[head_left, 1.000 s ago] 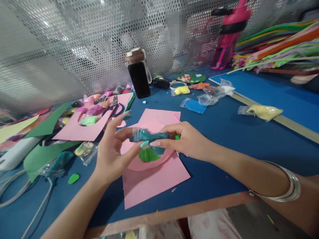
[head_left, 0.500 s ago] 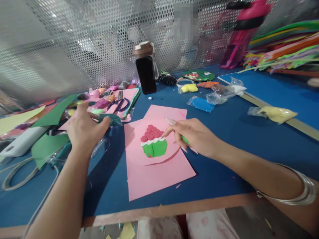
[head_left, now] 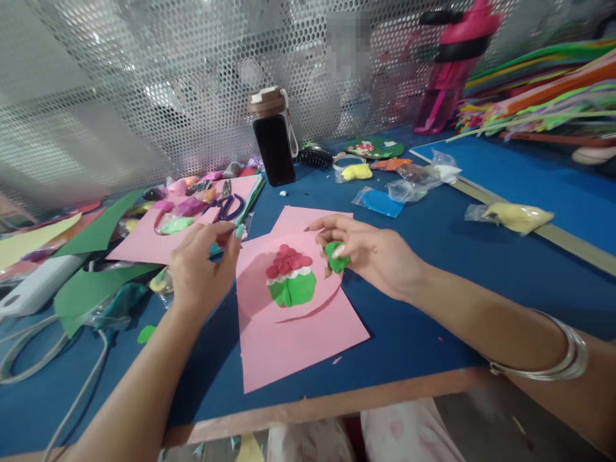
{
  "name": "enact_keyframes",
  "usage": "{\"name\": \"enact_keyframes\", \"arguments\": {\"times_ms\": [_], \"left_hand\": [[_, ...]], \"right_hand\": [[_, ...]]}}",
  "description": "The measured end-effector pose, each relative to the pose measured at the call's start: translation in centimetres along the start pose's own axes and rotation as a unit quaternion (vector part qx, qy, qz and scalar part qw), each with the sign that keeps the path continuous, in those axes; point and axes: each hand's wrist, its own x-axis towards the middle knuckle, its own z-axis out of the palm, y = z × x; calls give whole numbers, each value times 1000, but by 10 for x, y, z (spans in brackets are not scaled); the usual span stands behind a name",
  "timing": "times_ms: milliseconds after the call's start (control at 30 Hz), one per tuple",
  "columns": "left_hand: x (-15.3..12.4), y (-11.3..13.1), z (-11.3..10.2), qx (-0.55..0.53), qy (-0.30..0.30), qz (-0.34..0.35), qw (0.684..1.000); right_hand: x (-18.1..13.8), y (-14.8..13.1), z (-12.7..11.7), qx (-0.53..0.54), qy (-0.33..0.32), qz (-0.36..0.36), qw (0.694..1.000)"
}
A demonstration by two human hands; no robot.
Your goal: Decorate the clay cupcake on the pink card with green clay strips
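Observation:
My right hand (head_left: 380, 260) has its fingers curled round a lump of green clay (head_left: 337, 256) above the right edge of the pink paper. Left of the paper, my left hand (head_left: 205, 266) is closed, with teal showing at its fingertips and between its fingers. It looks like a teal clay packet (head_left: 239, 231), mostly hidden by the hand. Between the hands lies a pink paper circle (head_left: 255, 301) on a pink sheet (head_left: 298, 359). A clay cupcake (head_left: 301, 289) sits on the circle, with a green base, white band and red balls on top.
Behind stands a dark tumbler (head_left: 274, 147), beside a hairbrush (head_left: 315, 157). Pliers (head_left: 228, 202) and clay packets lie back left; a cable (head_left: 91, 378) is front left. At right are a yellow packet (head_left: 522, 218), blue packet (head_left: 380, 201) and pink bottle (head_left: 447, 83).
My left hand has moved right toward the paper and closed its fingers. My right hand has turned, showing more of the green clay. A green piece now shows by my left forearm.

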Motion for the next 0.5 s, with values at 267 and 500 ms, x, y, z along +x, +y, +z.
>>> {"name": "enact_keyframes", "arguments": {"times_ms": [267,500], "left_hand": [[-8,30,-1,-226,-88,-33,970],[-19,56,3,-353,-181,-71,915]], "right_hand": [[3,10,-1,-134,-30,-81,987],[0,16,2,-155,-123,-79,977]]}}
